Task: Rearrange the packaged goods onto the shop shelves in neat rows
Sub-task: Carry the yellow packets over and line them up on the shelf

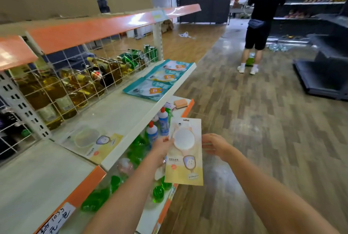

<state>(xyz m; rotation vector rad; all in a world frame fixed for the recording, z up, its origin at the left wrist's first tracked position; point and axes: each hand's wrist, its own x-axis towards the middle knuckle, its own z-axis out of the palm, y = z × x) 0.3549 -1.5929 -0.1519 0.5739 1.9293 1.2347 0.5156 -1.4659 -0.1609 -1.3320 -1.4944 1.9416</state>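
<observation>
— Shop aisle, wood-pattern floor (254, 120), and a white shelf (120, 113) on the left. What sits on it?

— Three teal packets (160, 79) lie overlapping in a row near its far end. One flat packet with a yellow bottom (94, 142) lies near the front edge. Behind a wire grid (75, 75) stand bottles of yellow oil (62, 90) and green cans (139, 56).

— And below?

— The lower shelf holds green bottles (135, 151) and white bottles with red caps (157, 126); an orange sponge (180, 103) lies further along.

— Anything in the way?

— Nothing between the hands and the shelf. A person in black (261, 21) stands well down the aisle, facing dark shelving (318, 2).

— Where is the packet being handled?

— A carded pack with a round white pad (183, 151) is held upright just off the shelf's front edge, over the lower shelf.

— The grip?

— The left hand (162, 146) pinches the pack's left edge, thumb on the front. The right hand (214, 146) is at the right edge, fingers loosely curled; whether it grips the pack I cannot tell.
</observation>
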